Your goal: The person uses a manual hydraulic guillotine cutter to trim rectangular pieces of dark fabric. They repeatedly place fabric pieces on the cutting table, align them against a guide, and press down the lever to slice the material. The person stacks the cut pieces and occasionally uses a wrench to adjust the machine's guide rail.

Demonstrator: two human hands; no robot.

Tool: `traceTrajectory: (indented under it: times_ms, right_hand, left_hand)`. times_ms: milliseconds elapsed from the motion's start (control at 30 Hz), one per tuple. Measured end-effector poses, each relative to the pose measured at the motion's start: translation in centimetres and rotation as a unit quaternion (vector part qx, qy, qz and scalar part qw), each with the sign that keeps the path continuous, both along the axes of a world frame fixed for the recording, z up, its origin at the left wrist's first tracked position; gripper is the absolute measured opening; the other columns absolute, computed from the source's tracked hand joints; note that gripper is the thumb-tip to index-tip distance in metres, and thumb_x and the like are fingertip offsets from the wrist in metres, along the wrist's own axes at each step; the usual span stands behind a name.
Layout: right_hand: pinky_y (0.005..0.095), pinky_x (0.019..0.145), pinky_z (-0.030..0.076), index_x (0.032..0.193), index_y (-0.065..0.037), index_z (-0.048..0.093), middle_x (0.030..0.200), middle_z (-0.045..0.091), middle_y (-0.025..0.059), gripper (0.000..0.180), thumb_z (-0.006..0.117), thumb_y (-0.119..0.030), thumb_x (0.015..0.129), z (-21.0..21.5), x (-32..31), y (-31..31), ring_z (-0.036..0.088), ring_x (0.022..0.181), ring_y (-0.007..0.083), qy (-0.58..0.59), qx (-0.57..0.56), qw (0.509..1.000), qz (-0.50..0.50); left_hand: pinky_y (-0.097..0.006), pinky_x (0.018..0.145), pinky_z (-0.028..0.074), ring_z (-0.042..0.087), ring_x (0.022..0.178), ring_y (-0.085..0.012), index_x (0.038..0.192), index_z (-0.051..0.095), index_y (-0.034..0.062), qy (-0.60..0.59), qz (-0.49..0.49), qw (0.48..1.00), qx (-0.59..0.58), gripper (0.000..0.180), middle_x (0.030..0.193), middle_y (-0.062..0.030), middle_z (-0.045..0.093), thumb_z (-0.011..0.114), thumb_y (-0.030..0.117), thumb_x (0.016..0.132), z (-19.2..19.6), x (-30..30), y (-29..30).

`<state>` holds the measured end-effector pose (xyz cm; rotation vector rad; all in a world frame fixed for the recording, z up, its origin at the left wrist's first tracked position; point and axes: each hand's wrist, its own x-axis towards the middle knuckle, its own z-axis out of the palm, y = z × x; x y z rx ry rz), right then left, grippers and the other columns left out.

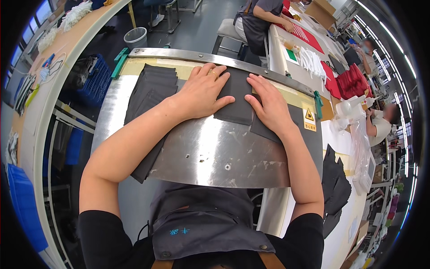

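Observation:
A black fabric panel (236, 105) lies flat on a shiny metal plate (201, 152), its far edge at the metal bar (179, 54). My left hand (204, 92) rests on the panel's left side, fingers stretched out and a ring on one of them. At the panel's right edge my right hand (271, 105) lies with fingers extended, partly over another black fabric piece (264, 129). Left of my left hand is a stack of black fabric pieces (150, 92), partly hidden by my left forearm. Neither hand grips anything.
Green clamps (120, 60) sit at the bar's ends. More black fabric (333, 188) lies on the right-hand table. A blue basket (92, 80) and a grey bin (135, 38) stand beyond the plate's left side. Co-workers (264, 22) sit at the right-hand tables.

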<state>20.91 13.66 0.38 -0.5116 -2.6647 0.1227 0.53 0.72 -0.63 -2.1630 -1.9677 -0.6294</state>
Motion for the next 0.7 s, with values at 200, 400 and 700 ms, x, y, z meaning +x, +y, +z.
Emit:
traceTrajectory:
  times_ms: [200,400,700]
  right_hand:
    - [0.0407,0.100,0.045,0.127,-0.005,0.060,0.127,0.054,0.0134,0.043,0.064,-0.031,0.092,0.4,0.0,-0.7,0.050,0.122,0.0311,0.013,0.008,1.000,-0.024]
    - [0.0400,0.095,0.047,0.126,-0.007,0.062,0.120,0.051,0.0119,0.042,0.066,-0.030,0.091,0.6,0.1,-1.0,0.051,0.116,0.0292,0.009,-0.005,0.999,-0.035]
    - [0.0394,0.096,0.047,0.123,-0.005,0.063,0.119,0.054,0.0120,0.041,0.067,-0.030,0.090,1.2,-0.1,-1.3,0.052,0.115,0.0303,0.009,-0.011,0.999,-0.032]
  left_hand:
    - [-0.046,0.109,0.029,0.042,0.128,-0.0358,0.129,0.055,-0.0034,0.007,-0.014,1.000,-0.003,0.060,0.135,-0.0175,0.051,0.061,0.044,0.092,0.8,0.0,-0.1]
    - [-0.045,0.108,0.030,0.043,0.127,-0.0342,0.127,0.056,-0.0035,0.014,-0.015,1.000,-0.006,0.060,0.133,-0.0175,0.053,0.062,0.044,0.091,1.0,0.2,-0.3]
    - [-0.045,0.107,0.031,0.043,0.126,-0.0347,0.126,0.057,-0.0028,0.019,-0.016,1.000,0.018,0.057,0.132,-0.0170,0.053,0.063,0.042,0.091,0.9,0.2,-0.6]
